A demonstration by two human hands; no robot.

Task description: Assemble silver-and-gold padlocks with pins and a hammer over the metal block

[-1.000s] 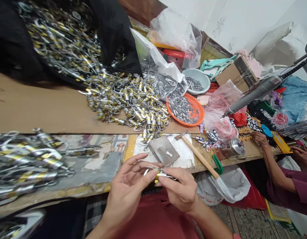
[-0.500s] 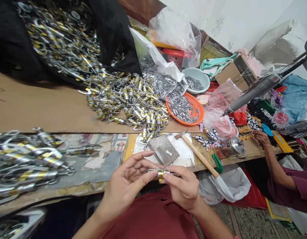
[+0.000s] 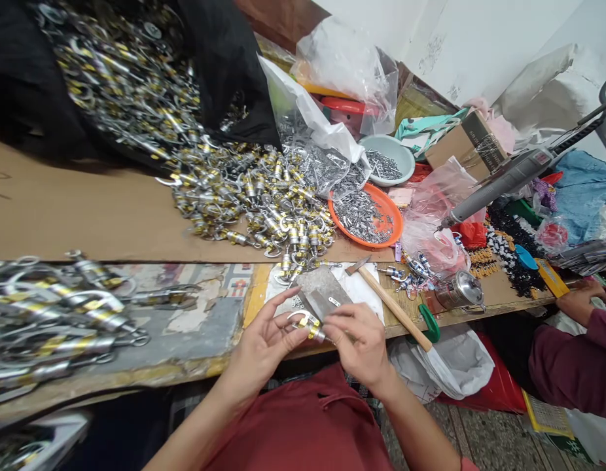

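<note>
Both my hands meet at the near edge of the workbench over a small silver-and-gold metal clasp (image 3: 309, 325). My left hand (image 3: 264, 347) pinches its ring end with thumb and forefinger, the other fingers spread. My right hand (image 3: 359, 343) pinches the other end of the clasp. Just beyond them lies a grey metal block (image 3: 324, 292) on white paper. A wooden-handled hammer (image 3: 391, 305) lies to its right.
A big heap of similar clasps (image 3: 254, 196) spills from a black bag (image 3: 224, 65) onto cardboard. More clasps (image 3: 52, 320) are piled at the left. An orange dish (image 3: 369, 218) and a pale bowl (image 3: 389, 160) hold small metal parts. Another person's sleeve and hand (image 3: 578, 340) are at the right.
My hands have moved forward and up, carrying the clasp to just over the bench edge by the metal block. The other person's hand has drawn back from the bench.
</note>
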